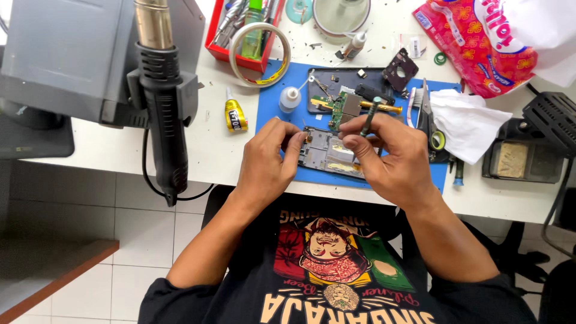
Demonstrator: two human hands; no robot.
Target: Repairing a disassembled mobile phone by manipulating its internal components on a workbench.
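Right hand [393,159] grips screwdriver [369,118] over phone frame [327,153], glue tube [235,115] nearby.

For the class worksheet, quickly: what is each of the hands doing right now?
Left hand: closed, fingertips pinching the edge of the opened phone frame.
Right hand: closed, holding a thin dark screwdriver upright.

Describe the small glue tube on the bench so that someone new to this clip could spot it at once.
Start at the blue work mat in the middle of the white bench. Just off its left edge, between the mat and the black hot-air gun hanging in its holder, lies the glue tube. It is the only small yellow tube with a clear pointed nozzle; the dropper bottle nearby is pale and stands on the mat.
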